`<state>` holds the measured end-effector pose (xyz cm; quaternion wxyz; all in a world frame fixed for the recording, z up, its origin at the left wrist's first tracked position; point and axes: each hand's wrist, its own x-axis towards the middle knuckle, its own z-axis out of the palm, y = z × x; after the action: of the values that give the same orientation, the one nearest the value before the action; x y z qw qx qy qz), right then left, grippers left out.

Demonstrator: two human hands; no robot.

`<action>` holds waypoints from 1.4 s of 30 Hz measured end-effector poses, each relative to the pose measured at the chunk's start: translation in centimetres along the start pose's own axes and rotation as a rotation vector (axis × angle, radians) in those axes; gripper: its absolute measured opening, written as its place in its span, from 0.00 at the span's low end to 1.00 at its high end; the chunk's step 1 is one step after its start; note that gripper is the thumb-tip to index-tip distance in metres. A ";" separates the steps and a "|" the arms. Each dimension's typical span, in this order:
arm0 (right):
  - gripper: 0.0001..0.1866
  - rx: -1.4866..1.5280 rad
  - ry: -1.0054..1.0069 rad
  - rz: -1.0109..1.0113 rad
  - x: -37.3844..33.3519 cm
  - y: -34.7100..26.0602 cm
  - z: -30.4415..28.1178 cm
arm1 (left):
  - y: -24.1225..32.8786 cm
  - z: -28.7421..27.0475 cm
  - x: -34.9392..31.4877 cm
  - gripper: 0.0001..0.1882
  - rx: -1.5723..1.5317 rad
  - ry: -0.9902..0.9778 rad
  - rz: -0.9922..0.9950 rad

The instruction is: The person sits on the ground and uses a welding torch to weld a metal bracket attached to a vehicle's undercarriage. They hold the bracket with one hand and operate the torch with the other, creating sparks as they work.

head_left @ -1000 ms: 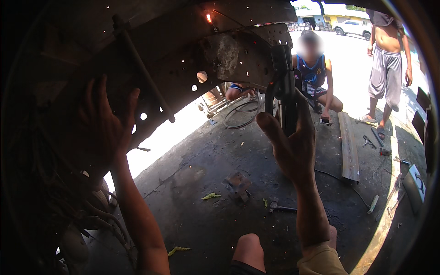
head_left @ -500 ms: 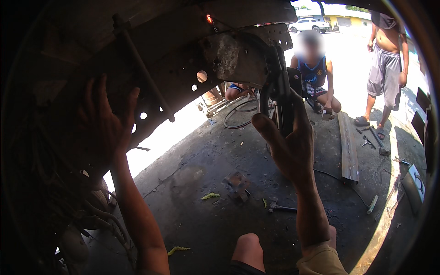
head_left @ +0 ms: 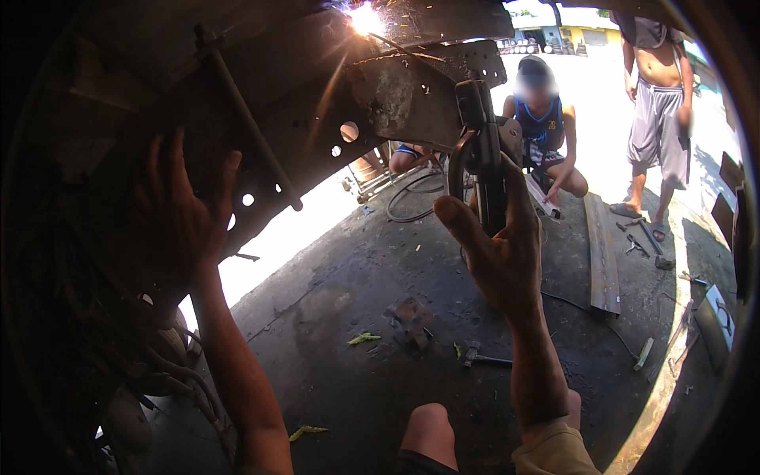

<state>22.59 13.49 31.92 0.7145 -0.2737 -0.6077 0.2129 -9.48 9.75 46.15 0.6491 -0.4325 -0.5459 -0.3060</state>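
Note:
My right hand (head_left: 508, 257) is wrapped around a dark welding electrode holder (head_left: 489, 178). A thin electrode (head_left: 408, 52) runs from it up and left to a bright welding arc (head_left: 366, 19), which throws sparks against the dark steel overhead. Just below the arc lies a steel frame rail (head_left: 396, 103) with round holes. My left hand (head_left: 188, 214) is raised with its fingers spread, against or close to the shadowed metal; contact is hard to make out. A slanting rod with a nut (head_left: 249, 127) hangs beside it.
On the concrete floor lie a hammer (head_left: 487, 360), a rusty plate (head_left: 409, 317), a long steel channel (head_left: 602, 253) and a coiled cable (head_left: 412, 198). One person squats (head_left: 546, 134) beyond my right hand; another stands (head_left: 661, 119) at the right. Hoses (head_left: 186, 376) hang at lower left.
The small red glow at the electrode tip has become a bright arc with sparks. My hands have barely moved. The squatting person's hand has shifted, and a pale metal piece shows beside it.

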 end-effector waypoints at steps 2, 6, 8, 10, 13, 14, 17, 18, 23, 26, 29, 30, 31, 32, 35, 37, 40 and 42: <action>0.39 0.001 0.001 0.000 0.0 0.1 0.0 | 0.4 -0.5 0.1 0.43 0.049 0.018 0.036; 0.39 0.015 0.011 -0.011 0.0 0.2 0.0 | 0.4 -0.3 0.2 0.43 0.039 0.031 0.042; 0.39 0.025 0.015 -0.036 0.1 0.5 -0.1 | 0.2 -0.2 0.1 0.43 0.027 0.035 0.046; 0.41 0.017 0.024 -0.048 0.2 0.1 -0.1 | -0.2 0.1 0.3 0.46 0.006 0.053 0.049; 0.44 0.013 0.066 0.012 -0.3 0.1 -0.3 | 0.3 -0.4 0.1 0.44 0.032 0.011 0.017; 0.44 -0.004 0.066 0.001 -0.2 0.2 -0.3 | 0.2 -0.3 0.1 0.45 0.023 0.007 0.014; 0.43 -0.026 0.057 -0.021 0.3 0.4 0.0 | 0.1 -0.4 0.1 0.44 0.018 -0.014 0.004; 0.42 -0.016 0.051 -0.021 0.4 0.4 0.1 | 0.3 -0.6 0.1 0.44 0.027 -0.025 0.000; 0.40 0.015 0.046 0.003 0.5 0.0 0.5 | 0.4 -0.6 0.0 0.43 0.036 -0.031 -0.003; 0.39 -0.014 0.049 -0.009 0.5 0.0 0.4 | 0.3 -0.5 0.1 0.44 0.022 -0.031 -0.004; 0.39 -0.013 0.039 0.000 0.6 0.0 0.3 | -0.1 -0.1 0.1 0.47 -0.008 -0.032 -0.009; 0.39 -0.008 0.036 0.002 0.6 -0.1 0.3 | -0.1 -0.1 0.1 0.47 -0.010 -0.037 -0.013; 0.38 -0.004 0.034 0.004 0.6 -0.1 0.3 | 0.0 -0.2 0.1 0.47 -0.011 -0.042 -0.017; 0.38 0.002 0.035 -0.003 0.6 0.0 0.4 | 0.0 -0.2 0.1 0.47 -0.009 -0.045 -0.019; 0.38 0.009 0.030 -0.005 0.6 0.0 0.5 | 0.0 -0.2 0.1 0.47 -0.010 -0.050 -0.023; 0.38 0.008 0.016 0.011 0.5 0.0 0.4 | 0.0 -0.1 0.0 0.47 -0.020 -0.046 -0.026; 0.37 0.031 0.004 -0.002 0.6 0.2 0.4 | 0.0 -0.1 0.1 0.48 0.005 -0.036 -0.022; 0.37 0.023 0.002 -0.034 0.8 0.2 0.2 | -1.0 0.7 0.4 0.49 -0.044 0.058 0.072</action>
<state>22.48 14.16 32.38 0.7218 -0.2554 -0.6089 0.2075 -10.58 10.01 46.76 0.6655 -0.4570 -0.5041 -0.3069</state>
